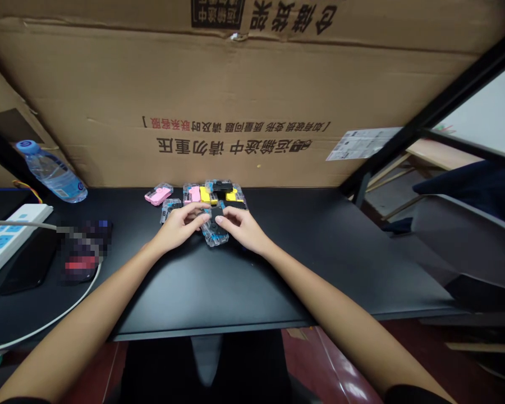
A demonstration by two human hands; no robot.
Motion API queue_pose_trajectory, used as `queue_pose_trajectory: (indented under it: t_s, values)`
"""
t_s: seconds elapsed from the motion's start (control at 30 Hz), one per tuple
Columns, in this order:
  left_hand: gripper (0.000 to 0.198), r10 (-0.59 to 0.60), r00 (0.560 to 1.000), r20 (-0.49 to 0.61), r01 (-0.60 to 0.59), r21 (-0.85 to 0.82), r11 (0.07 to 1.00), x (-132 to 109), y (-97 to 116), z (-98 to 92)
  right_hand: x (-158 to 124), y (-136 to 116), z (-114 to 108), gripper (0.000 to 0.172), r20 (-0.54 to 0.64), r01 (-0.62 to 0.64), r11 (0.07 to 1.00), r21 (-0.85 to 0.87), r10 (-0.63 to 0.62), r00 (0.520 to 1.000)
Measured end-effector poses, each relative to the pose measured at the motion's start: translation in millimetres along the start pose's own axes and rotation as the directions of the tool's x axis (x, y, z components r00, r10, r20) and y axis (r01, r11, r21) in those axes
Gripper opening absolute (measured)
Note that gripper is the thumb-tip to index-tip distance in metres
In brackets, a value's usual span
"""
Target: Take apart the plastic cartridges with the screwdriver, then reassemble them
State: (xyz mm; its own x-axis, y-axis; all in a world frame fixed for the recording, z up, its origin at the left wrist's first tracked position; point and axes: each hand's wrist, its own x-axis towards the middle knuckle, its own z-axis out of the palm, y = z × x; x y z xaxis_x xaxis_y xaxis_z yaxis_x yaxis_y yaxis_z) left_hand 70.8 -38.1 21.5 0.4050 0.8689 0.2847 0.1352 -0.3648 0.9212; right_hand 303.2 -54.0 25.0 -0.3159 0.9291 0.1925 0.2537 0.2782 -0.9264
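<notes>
A small block with a clear shell, a black middle and bits of blue [215, 227] is between my two hands, at the front of a cluster of similar pieces. My left hand [182, 225] has its thumb and fingers closed on the block's left side. From the right, my right hand [244, 229] grips it, thumb on its black face. Just behind lie several clear-cased pieces: a pink one [192, 194], a yellow one [232, 194] and a black one [219, 186]. Beside my left hand are a black piece [170, 207] and a loose pink piece [159, 194]. Their exact kind is unclear.
A cardboard sheet [244, 84] stands behind the black table [311, 247]. To the left are a water bottle [53, 171], a white power strip [17, 238], a dark phone [27, 266], a blurred-out item [86, 252] and a white cable [73, 306]. A chair [467, 235] stands right.
</notes>
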Motion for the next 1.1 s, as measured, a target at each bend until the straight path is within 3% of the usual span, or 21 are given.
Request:
queue_pose_trajectory:
  t_s: [0.2, 0.4, 0.47, 0.53, 0.6, 0.67, 0.8, 0.87, 0.97, 1.03, 1.1]
  values:
    - [0.046, 0.010, 0.985, -0.171, -0.019, -0.050, 0.999, 6.1, 4.0, -8.0, 4.7, -1.5, -9.2, 0.050, -0.146, -0.005, 0.992, 0.124, 0.023, 0.989]
    - [0.048, 0.001, 0.976, -0.216, -0.027, -0.117, 0.993, 7.3, 8.0, -9.1, 4.2, 4.3, -11.4, 0.044, -0.114, 0.004, 0.993, 0.121, 0.010, 0.993]
    - [0.047, -0.020, 0.976, -0.218, -0.016, -0.161, 0.987, 7.5, 9.0, -9.3, 2.8, 6.6, -13.1, 0.043, -0.112, 0.075, 0.996, 0.052, -0.069, 0.991]
    - [0.046, -0.061, 0.971, -0.230, 0.010, -0.218, 0.976, 8.0, 9.6, -10.1, 1.8, 8.6, -15.4, 0.057, -0.084, 0.188, 0.981, -0.039, -0.190, 0.978]
    - [0.045, -0.112, 0.963, -0.247, 0.041, -0.276, 0.960, 8.5, 9.6, -10.8, 1.4, 10.0, -17.6, 0.074, -0.031, 0.315, 0.938, -0.142, -0.322, 0.946]
    - [0.046, -0.162, 0.956, -0.243, 0.077, -0.325, 0.943, 8.8, 8.9, -10.9, 1.4, 11.2, -19.5, 0.079, -0.007, 0.421, 0.872, -0.249, -0.436, 0.900]
    - [0.050, -0.245, 0.953, -0.180, 0.167, -0.362, 0.917, 8.6, 6.6, -8.7, 0.6, 12.7, -22.6, 0.057, -0.046, 0.521, 0.748, -0.412, -0.588, 0.807]
    - [0.051, -0.257, 0.952, -0.168, 0.190, -0.336, 0.922, 7.8, 6.7, -7.6, -0.3, 12.3, -23.2, 0.042, -0.055, 0.534, 0.726, -0.433, -0.613, 0.788]
    - [0.048, -0.168, 0.969, -0.178, 0.142, -0.154, 0.978, 5.1, 10.0, -6.6, -1.6, 9.0, -21.3, 0.029, -0.112, 0.488, 0.769, -0.412, -0.574, 0.811]
    - [0.045, -0.086, 0.984, -0.153, 0.081, -0.038, 0.996, 2.5, 13.3, -5.7, -2.3, 5.6, -18.1, 0.025, -0.164, 0.413, 0.831, -0.373, -0.497, 0.852]
    - [0.040, -0.052, 0.995, -0.084, 0.051, -0.023, 0.998, -0.3, 15.5, -4.0, -2.8, 2.7, -13.8, 0.025, -0.172, 0.326, 0.891, -0.316, -0.392, 0.904]
